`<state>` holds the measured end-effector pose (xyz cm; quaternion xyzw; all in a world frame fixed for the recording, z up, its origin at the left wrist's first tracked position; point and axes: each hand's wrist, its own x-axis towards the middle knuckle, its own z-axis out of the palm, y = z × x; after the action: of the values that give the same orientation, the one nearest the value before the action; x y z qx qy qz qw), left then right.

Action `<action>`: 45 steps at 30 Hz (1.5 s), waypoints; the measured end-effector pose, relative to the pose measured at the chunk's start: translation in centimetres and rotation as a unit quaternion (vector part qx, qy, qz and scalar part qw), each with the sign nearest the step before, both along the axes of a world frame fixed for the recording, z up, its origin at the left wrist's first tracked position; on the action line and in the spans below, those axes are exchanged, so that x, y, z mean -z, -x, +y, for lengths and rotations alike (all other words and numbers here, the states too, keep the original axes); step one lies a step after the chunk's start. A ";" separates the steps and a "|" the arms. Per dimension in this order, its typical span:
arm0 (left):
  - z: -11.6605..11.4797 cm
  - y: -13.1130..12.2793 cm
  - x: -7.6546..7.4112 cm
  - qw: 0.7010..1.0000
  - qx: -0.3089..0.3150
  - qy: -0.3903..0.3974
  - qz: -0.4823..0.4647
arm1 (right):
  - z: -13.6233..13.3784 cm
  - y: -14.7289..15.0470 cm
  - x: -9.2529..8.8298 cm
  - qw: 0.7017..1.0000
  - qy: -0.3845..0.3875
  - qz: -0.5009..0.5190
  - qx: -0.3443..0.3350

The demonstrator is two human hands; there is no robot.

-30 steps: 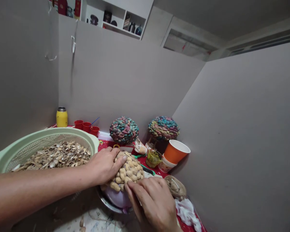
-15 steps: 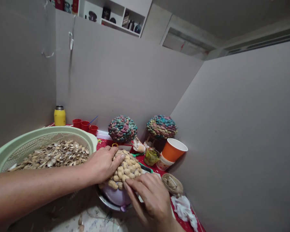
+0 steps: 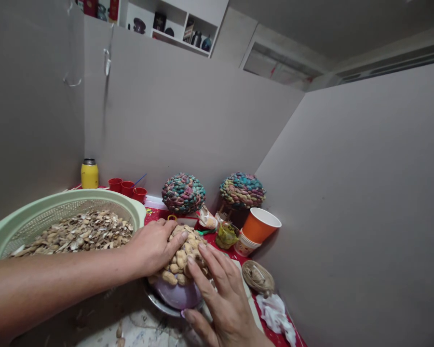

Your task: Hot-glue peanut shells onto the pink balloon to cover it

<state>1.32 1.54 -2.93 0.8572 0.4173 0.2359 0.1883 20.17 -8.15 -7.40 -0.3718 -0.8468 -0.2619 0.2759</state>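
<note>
A heap of unshelled peanuts (image 3: 181,255) fills a purple bowl (image 3: 179,295) that sits in a metal dish (image 3: 155,301). My left hand (image 3: 152,246) lies over the left side of the heap, fingers curved on the nuts. My right hand (image 3: 220,294) reaches in from below, its fingers stretched out flat against the right side of the heap. I cannot tell whether either hand grips a nut. A pale green basket (image 3: 58,205) full of peanut shells stands at the left, next to my left forearm.
Two multicoloured yarn balls (image 3: 183,193) stand at the back by grey partition walls. An orange paper cup stack (image 3: 258,229), a coil of twine (image 3: 258,277), a white cloth (image 3: 275,313), red cups (image 3: 127,188) and a yellow flask (image 3: 89,173) surround the bowl.
My right hand has moved up onto the peanut heap and its fingers have spread flat. My left hand has stayed on the heap.
</note>
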 end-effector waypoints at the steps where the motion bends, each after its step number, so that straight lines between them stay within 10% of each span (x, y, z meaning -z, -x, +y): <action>1: 0.0 0.0 0.0 1.000 0.000 0.000 0.000 | 0.1 0.0 0.2 1.000 0.003 -0.007 0.008; 45: -1.3 0.0 0.2 0.997 -0.008 0.081 -0.001 | 0.4 0.1 1.4 0.999 0.000 -0.028 0.025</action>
<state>1.31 0.20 -3.10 0.8355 0.4420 0.2034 0.2553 20.06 -7.77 -8.78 -0.3852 -0.8447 -0.2792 0.2453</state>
